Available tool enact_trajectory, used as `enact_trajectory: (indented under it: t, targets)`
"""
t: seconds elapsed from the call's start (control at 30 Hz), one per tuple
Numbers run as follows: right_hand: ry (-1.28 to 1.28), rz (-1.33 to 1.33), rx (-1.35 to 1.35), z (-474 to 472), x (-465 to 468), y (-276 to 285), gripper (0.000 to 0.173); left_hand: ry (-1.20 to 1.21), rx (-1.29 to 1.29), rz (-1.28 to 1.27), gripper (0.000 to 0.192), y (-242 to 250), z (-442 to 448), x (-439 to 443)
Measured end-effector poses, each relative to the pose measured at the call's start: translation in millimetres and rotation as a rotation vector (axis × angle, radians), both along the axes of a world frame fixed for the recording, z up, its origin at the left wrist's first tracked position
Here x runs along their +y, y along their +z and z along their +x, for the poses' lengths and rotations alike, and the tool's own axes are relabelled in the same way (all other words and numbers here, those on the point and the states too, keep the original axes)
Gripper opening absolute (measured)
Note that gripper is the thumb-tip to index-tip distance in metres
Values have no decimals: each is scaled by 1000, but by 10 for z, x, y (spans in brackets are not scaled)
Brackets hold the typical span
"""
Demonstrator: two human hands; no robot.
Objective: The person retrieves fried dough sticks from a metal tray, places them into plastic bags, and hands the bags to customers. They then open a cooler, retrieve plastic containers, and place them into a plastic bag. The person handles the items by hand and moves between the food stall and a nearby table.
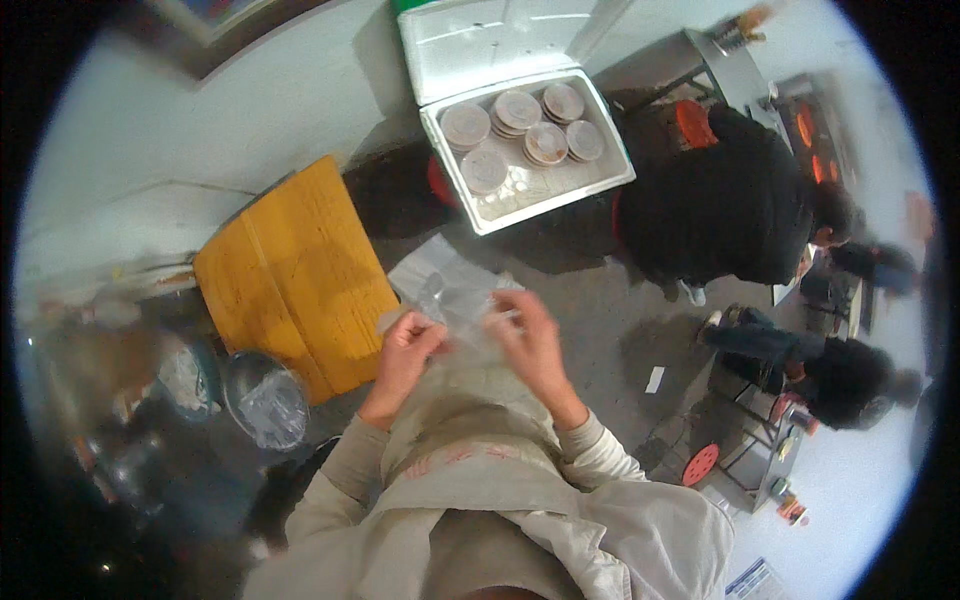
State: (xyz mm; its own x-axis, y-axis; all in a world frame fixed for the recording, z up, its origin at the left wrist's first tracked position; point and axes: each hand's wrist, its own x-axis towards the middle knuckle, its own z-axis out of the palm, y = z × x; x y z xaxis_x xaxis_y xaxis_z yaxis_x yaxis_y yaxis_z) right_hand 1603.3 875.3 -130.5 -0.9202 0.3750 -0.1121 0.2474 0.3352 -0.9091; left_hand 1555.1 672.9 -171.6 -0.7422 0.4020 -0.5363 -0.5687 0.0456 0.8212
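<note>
A clear plastic bag (433, 259) is spread out in front of my apron. My left hand (401, 360) pinches its near left edge between thumb and fingers. At the bag's right side is my right hand (534, 345), blurred, its fingers bent against the plastic; I cannot tell how firmly they grip. Beyond the bag, a white foam box (553, 207) has its lid (487, 49) up. Several stacks of round lidded tubs (517, 110) stand inside it, some with brownish contents.
A yellow wooden board or tabletop (300, 277) is left of my hands. Below it sit a metal bowl (236, 382) and a plastic bag (276, 411). On the right, a person in black (712, 202) sits near a table, with another person (847, 375) beyond. A red stool (701, 465) stands lower right.
</note>
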Motion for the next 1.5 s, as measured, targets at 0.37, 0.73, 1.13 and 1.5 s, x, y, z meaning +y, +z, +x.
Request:
enact_trajectory:
  t: [0.37,0.73,1.13,1.5]
  targets:
    - [111,-197,-248,-414,1497,-1194,23,577,-395,126,3,-709,-429,1179]
    - [-376,-724,-269,-852,2344,-1492,18,701,-243,-55,14,-767,-1236,1725]
    - [-187,378,-113,-1060,1760,-703,47,477,53,-234,21,-755,-1373,2160]
    - [184,167,-308,-1048,2446,-1674,43,-150,402,-608,16,-1161,-1341,1800]
